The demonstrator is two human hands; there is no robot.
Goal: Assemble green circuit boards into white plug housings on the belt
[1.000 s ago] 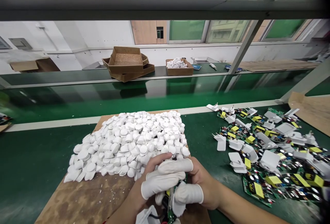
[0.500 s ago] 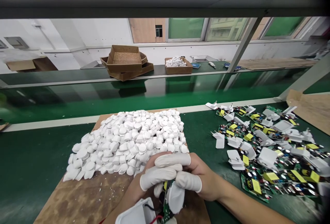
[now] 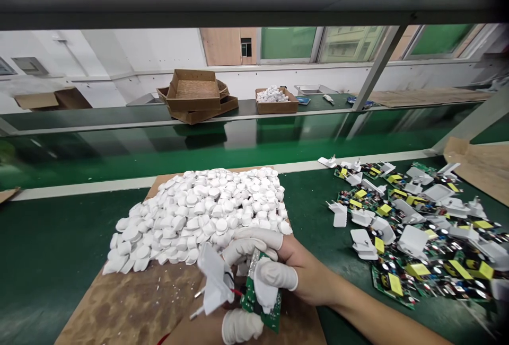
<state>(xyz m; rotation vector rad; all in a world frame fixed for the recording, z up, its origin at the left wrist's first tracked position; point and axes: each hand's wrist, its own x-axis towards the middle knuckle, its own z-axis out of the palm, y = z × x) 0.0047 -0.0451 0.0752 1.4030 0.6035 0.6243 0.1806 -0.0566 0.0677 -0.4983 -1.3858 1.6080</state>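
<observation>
A green circuit board point(image 3: 272, 320) is held tilted over the brown board, low in the view. My right hand point(image 3: 286, 268), white covers on its fingertips, is closed on it, with the thumb pressing a small white rounded piece point(image 3: 265, 294) flat against its face. My left hand point(image 3: 238, 326) is closed at the lower edge of the circuit board; its thumb shows, while its other fingers are mostly hidden. A white plug housing point(image 3: 217, 279) with two metal pins hangs left of the circuit board, joined by red and black wires.
A heap of white rounded pieces point(image 3: 199, 212) covers the back of the brown board point(image 3: 131, 302). Many circuit boards with white plug housings point(image 3: 413, 241) lie on the green table at right. Cardboard trays point(image 3: 193, 101) and a box of white pieces point(image 3: 274, 102) stand on the shelf behind.
The circuit board has turned so that its face and the white piece show more. The plug housing has swung up and left, showing its pins. My left hand has moved lower.
</observation>
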